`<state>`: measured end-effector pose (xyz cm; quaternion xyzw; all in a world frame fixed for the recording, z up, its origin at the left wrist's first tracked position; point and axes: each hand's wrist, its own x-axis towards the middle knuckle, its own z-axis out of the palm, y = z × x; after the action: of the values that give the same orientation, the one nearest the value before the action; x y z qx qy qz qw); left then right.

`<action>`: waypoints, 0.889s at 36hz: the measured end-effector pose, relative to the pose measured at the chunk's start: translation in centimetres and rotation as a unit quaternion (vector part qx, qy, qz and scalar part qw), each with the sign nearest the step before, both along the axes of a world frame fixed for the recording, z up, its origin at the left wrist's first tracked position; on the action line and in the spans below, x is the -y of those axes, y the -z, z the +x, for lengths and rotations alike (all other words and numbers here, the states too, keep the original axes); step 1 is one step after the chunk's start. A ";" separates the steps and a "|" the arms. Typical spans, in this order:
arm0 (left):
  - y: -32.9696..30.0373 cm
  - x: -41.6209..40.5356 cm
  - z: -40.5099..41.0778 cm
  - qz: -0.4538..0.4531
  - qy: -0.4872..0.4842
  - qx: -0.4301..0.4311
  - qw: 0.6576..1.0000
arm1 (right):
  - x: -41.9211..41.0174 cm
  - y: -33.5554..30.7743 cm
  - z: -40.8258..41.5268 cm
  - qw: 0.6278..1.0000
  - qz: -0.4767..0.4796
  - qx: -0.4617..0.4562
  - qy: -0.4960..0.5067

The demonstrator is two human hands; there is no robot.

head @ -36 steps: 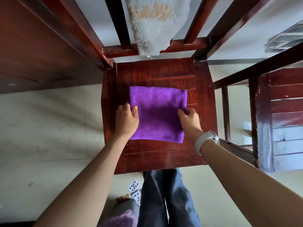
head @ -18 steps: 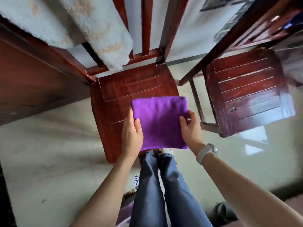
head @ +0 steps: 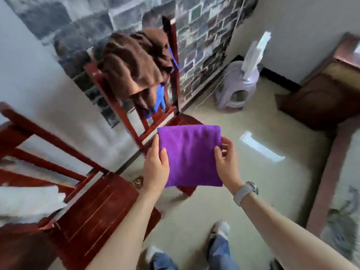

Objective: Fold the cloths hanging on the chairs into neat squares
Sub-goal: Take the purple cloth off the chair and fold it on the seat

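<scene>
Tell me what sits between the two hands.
In the head view, the folded purple cloth fills the stretch: the left hand grips its left edge, the right hand its right edge.

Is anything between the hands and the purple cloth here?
No. The left hand and right hand grip opposite edges of the folded purple cloth directly, holding it in the air; nothing visible comes between.

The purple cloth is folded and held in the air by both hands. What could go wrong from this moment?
1. The purple cloth is gripped only at its side edges by the left hand and right hand, so its layers may slip open.
2. The brown cloth lies bunched on a chair back and may slide off.
</scene>
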<state>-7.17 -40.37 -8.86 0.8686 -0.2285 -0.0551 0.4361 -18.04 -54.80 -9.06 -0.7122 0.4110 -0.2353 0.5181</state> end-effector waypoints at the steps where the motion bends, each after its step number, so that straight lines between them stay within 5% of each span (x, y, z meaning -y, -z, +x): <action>1: -1.0 2.6 -0.2 -0.007 0.013 0.011 1.000 | 2.3 -1.0 -0.8 1.000 -0.007 0.014 0.010; 15: -13.4 36.3 -9.0 -0.100 0.182 0.075 0.975 | 31.0 -11.9 -14.3 0.971 -0.130 0.089 0.181; 32: -10.6 71.2 -13.5 -0.106 0.294 -0.003 0.950 | 61.0 -11.2 -21.8 0.940 -0.123 0.019 0.319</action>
<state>-20.68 -111.60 1.76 0.7115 -0.4767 -0.1590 0.4912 -39.87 -115.77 2.14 -0.5971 0.5748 -0.4503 0.3322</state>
